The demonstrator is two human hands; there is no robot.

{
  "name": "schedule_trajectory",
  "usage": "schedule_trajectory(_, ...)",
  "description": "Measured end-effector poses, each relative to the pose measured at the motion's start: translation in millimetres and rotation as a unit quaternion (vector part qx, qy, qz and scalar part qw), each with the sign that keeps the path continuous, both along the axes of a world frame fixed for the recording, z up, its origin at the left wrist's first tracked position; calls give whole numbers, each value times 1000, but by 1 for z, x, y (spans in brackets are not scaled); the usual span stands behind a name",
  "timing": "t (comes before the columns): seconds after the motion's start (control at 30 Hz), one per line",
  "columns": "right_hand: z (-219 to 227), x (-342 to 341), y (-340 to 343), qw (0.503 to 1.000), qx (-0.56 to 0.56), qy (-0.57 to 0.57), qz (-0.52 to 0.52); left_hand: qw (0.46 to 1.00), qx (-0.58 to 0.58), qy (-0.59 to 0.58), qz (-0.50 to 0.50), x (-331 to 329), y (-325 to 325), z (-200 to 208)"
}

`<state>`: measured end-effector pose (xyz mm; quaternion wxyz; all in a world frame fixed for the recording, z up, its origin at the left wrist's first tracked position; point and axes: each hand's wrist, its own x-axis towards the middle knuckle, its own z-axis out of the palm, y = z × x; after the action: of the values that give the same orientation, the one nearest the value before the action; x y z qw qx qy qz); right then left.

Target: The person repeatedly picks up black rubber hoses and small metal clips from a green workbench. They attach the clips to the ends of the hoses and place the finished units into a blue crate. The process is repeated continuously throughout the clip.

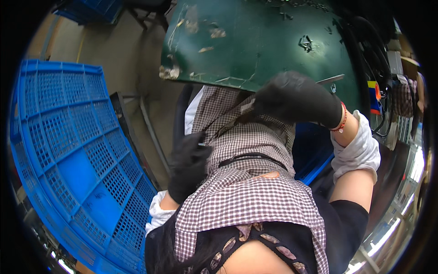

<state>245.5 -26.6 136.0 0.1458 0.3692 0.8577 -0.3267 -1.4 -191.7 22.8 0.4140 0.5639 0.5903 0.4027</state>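
Note:
My left hand (188, 166), in a black glove, is beside the checked apron at my waist. Its fingers are curled in, and a small shiny metal piece (201, 144) shows at the fingertips; its kind is too small to make out. At the near edge of the green table (237, 50) is my right hand (294, 97), also black-gloved and a little blurred. Its fingers bend down over the apron (248, 146), and whatever they hold is hidden. A thin metal strip (332, 79) shows just beyond that hand, over the tabletop.
Small dark pieces (305, 44) lie in a cluster on the table, with more at its far edge. A large blue plastic crate (75, 169) stands at my left. Black cables or hoses (372, 45) hang at the right. Another blue container (91, 10) is at the far left.

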Motion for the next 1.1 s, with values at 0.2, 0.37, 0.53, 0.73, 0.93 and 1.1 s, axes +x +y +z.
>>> schedule_trajectory(0.2,-73,33,-44,952,143,261,-68,953,158,125,226,-133,6,-36)
schedule_trajectory(0.37,-85,9,-48,906,349,241,-2,909,356,119,180,-91,91,19)
schedule_trajectory(0.53,-52,40,-66,824,521,215,-52,936,343,4,77,2,139,74)
schedule_trajectory(0.73,-11,79,-111,787,601,110,-89,943,307,-117,-49,69,144,121)
schedule_trajectory(0.93,4,135,-211,815,483,85,-309,925,172,-234,-246,119,143,153)
schedule_trajectory(1.1,71,207,-281,692,334,-90,-634,864,34,-248,-438,102,156,118)
